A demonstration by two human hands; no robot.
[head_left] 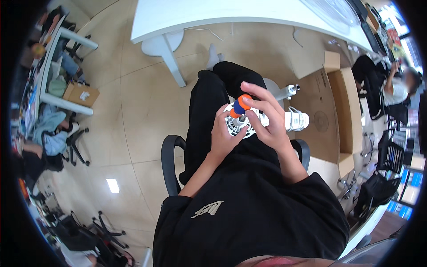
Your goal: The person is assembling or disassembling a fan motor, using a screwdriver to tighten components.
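Observation:
A white, round, slotted fan motor housing rests on my lap with a metal shaft pointing up from its middle. My left hand closes around the housing's left side, its thumb near the shaft. My right hand grips a short orange-and-blue handled tool just above the shaft, index finger on its orange end. Its tip is hidden, so I cannot tell whether it touches the fan. To the right, the fan's white body has a cord wound around it. A white pole with a metal end sticks out behind it.
An open cardboard box stands on the floor at my right. A white table is ahead, with a clear plastic fan guard on it. Chair armrests flank me. A seated person is at the far right.

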